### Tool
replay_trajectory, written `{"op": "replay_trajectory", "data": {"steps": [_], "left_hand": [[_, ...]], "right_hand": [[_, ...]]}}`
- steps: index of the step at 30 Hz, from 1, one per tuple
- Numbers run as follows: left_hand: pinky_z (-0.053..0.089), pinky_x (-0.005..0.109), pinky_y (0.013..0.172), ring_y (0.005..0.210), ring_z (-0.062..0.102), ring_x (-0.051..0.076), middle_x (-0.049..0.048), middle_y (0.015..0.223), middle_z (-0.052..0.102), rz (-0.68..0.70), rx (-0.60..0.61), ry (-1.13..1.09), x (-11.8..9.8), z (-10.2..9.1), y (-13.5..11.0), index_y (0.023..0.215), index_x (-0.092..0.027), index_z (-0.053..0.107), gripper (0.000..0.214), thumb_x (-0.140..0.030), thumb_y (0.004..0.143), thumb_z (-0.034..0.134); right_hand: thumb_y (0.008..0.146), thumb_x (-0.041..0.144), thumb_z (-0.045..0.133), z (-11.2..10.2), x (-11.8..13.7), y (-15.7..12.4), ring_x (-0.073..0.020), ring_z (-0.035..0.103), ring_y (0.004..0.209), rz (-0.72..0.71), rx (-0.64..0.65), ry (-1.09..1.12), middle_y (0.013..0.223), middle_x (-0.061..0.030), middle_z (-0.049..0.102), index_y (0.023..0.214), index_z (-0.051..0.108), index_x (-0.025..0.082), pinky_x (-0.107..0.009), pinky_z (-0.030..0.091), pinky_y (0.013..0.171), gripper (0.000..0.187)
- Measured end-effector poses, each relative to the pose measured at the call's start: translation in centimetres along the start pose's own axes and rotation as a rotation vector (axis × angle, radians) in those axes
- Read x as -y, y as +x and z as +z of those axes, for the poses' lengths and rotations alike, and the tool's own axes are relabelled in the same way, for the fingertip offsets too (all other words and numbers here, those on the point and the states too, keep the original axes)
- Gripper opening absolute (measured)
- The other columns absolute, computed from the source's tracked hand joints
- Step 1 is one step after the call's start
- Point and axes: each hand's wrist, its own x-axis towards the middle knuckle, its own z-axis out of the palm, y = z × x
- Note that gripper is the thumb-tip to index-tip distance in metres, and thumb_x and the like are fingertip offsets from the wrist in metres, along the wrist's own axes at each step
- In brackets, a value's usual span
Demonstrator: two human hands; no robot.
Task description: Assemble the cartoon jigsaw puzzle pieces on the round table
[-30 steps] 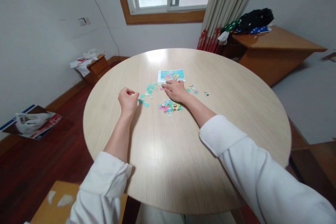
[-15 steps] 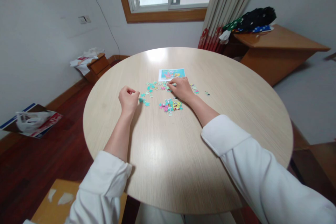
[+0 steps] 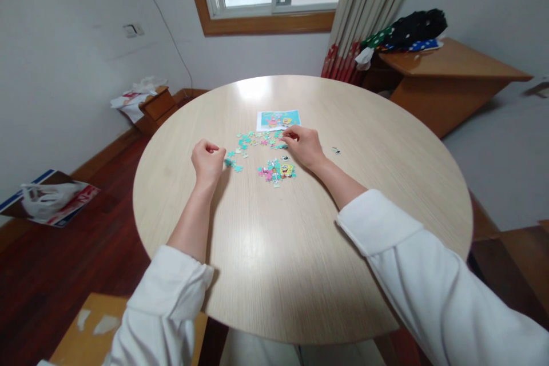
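Note:
My right hand (image 3: 303, 146) hovers over the right end of the loose jigsaw pieces (image 3: 249, 140), thumb and fingertips pinched together. Whatever is between those fingertips is too small to make out. On the left, my left hand (image 3: 208, 160) is curled closed beside a few teal pieces (image 3: 234, 164); its grip hides anything inside. Between the hands and nearer to me lies a partly joined jigsaw puzzle (image 3: 275, 172) with pink, teal and yellow cartoon figures. Behind the loose pieces lies a printed reference picture (image 3: 279, 120) with similar figures.
The round wooden table (image 3: 274, 251) carries all of this. A small dark-and-white piece (image 3: 336, 150) lies apart on the right. Beyond the table stand a wooden desk (image 3: 454, 60) with cloths on it and a curtain (image 3: 355, 17). A stool (image 3: 81, 331) stands at lower left.
My right hand has moved a little to the right over the loose pieces, uncovering some of them. My left hand keeps its closed pose. The whole view has shifted slightly.

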Motion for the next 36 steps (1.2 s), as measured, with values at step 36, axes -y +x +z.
{"op": "replay_trajectory", "data": {"steps": [36], "left_hand": [[0.038,0.023,0.054,0.056,0.045,0.010,-0.0021,0.057,0.053,0.014,0.345,-0.274,-1.7,0.6,-1.7,0.058,-0.019,0.055,0.012,-0.017,0.064,0.065]], "right_hand": [[0.071,0.026,0.068,-3.7,2.7,-5.7,-0.0196,0.070,0.083,0.256,0.124,0.491,0.084,-0.0067,0.075,0.076,0.076,0.019,-0.038,0.056,0.083,0.012]]}}
